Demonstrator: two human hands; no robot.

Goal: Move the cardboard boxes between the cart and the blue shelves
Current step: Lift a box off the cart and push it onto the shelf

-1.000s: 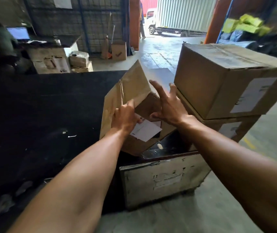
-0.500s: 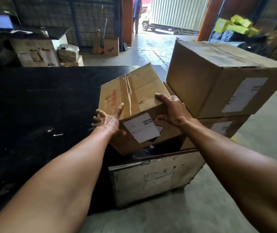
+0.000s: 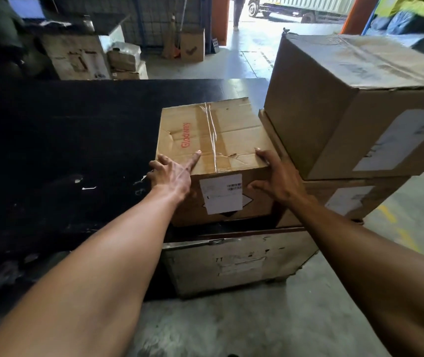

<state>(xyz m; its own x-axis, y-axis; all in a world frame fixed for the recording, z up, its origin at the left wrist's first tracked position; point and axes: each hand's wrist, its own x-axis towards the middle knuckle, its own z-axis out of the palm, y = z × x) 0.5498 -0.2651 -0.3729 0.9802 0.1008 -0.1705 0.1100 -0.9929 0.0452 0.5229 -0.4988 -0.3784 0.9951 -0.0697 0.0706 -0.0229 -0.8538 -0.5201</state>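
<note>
A small cardboard box (image 3: 221, 130) with red lettering and a white label lies flat on the black cart deck (image 3: 64, 140). My left hand (image 3: 172, 173) is at its near left corner, with one straight finger resting on the top and the others against the left side. My right hand (image 3: 280, 179) wraps the near right corner, fingers over the top edge and thumb on the front face. To the right, touching or nearly touching the small box, a large cardboard box (image 3: 347, 99) sits on a flatter box (image 3: 347, 202). No blue shelves are in view.
A scuffed white panel (image 3: 236, 261) closes the cart's near end, above grey concrete floor (image 3: 231, 325). Behind the cart are a desk with a screen (image 3: 25, 6), more boxes (image 3: 191, 45) and a wire fence. A person's legs (image 3: 238, 11) stand in the open doorway.
The small box stood tilted on edge a second ago and has come down flat on the cart deck. My left hand slid from its top flap to the near left corner.
</note>
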